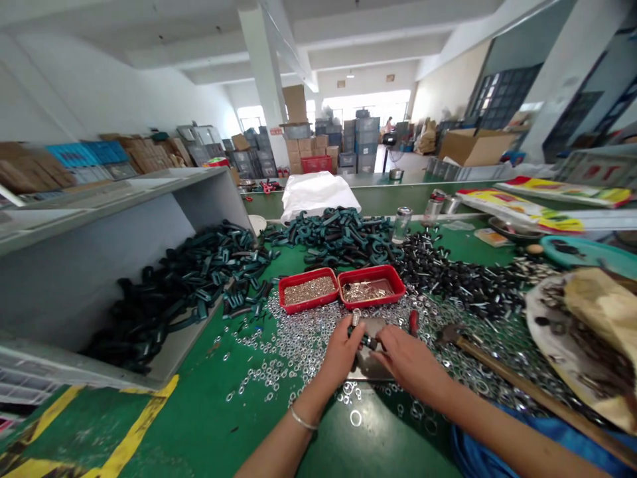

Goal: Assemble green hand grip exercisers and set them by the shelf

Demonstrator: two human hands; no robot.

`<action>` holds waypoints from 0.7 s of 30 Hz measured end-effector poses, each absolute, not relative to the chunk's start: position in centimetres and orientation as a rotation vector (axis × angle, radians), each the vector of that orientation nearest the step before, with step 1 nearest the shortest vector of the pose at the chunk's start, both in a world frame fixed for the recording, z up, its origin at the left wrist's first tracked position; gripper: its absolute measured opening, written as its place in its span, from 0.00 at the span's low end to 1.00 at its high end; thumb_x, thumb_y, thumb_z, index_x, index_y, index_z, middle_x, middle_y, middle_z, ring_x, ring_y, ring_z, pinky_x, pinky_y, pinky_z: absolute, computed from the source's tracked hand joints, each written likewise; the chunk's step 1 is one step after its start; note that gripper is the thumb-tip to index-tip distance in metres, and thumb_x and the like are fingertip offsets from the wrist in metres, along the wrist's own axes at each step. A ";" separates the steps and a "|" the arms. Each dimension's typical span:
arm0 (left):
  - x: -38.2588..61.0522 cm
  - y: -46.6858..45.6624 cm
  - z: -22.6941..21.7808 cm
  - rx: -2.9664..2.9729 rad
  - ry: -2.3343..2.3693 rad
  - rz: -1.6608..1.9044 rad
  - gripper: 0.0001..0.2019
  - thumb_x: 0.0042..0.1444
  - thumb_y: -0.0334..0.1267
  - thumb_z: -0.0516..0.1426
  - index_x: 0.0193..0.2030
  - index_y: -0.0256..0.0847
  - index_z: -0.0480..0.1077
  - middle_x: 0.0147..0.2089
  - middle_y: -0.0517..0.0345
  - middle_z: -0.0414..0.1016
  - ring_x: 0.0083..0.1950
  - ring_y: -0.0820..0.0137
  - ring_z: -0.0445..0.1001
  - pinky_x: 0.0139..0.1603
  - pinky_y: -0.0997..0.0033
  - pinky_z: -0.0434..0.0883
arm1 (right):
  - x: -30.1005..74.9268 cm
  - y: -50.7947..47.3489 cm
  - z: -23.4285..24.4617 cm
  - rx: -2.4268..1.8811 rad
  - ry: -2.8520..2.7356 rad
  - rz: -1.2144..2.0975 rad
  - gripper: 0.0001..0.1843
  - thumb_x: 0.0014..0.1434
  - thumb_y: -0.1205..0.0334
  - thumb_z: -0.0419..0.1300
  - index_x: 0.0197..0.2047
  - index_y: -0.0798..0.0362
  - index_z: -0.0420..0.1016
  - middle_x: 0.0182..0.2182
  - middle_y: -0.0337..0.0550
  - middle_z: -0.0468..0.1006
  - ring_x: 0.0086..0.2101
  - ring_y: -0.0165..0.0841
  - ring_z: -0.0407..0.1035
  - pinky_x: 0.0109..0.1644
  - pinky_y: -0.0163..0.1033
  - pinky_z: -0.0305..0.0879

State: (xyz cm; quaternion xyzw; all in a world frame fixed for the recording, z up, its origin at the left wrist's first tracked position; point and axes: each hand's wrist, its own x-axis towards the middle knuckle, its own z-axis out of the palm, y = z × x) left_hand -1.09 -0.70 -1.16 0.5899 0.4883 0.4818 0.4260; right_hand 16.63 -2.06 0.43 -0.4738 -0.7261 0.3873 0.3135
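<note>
The left hand [343, 348] is closed around a small dark part [369, 341], with a silvery threaded piece [356, 317] standing up by its thumb and forefinger. The right hand [411, 362] brings its fingertips to the right end of that same dark part; from where I stand I can't tell whether they pinch it or only touch it. Both hands work just above a flat metal plate [371, 370] on the green table [209, 425] (a thin bangle [302, 417] circles the left wrist). Just beyond the hands sit two red trays side by side: the left tray [309, 307] holds a bed of tiny metal bits, the right tray [378, 301] a looser lot of pale, slim pieces. Loose metal rings [298, 332] spread over the tabletop on both sides. To the right, a hammer [517, 378] lies slantwise, its head towards the plate, with blue cloth [480, 445] on its near side. Farther off, a heap of teal-and-black handles [343, 232] rises behind the trays, black knobs with metal pins [458, 272] spread to its right, and on the left a grey bin [99, 279] lies open, more such handles spilling from it.
</note>
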 end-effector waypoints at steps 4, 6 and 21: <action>-1.0 -1.6 -0.2 1.670 1.111 1.196 0.12 0.66 0.45 0.51 0.43 0.41 0.70 0.41 0.54 0.71 0.43 0.65 0.67 0.48 0.68 0.63 | 16.5 -2.8 -0.1 -1.219 -1.839 1.631 0.38 0.66 0.34 0.30 0.33 0.52 0.68 0.18 0.38 0.68 0.15 0.30 0.57 0.20 0.36 0.57; -1.0 -1.9 0.1 1.724 1.080 1.228 0.12 0.66 0.44 0.51 0.46 0.41 0.70 0.46 0.51 0.71 0.49 0.63 0.67 0.53 0.65 0.62 | 16.7 -2.9 0.0 -1.202 -1.831 1.707 0.38 0.65 0.32 0.31 0.34 0.52 0.69 0.19 0.39 0.69 0.14 0.29 0.56 0.18 0.35 0.55; 0.0 -2.2 -1.0 1.533 1.258 1.309 0.11 0.65 0.46 0.52 0.40 0.42 0.68 0.40 0.54 0.68 0.44 0.64 0.66 0.51 0.66 0.62 | 16.7 -3.1 -0.9 -1.152 -1.729 1.396 0.22 0.61 0.38 0.56 0.34 0.49 0.65 0.26 0.38 0.69 0.23 0.29 0.61 0.25 0.34 0.59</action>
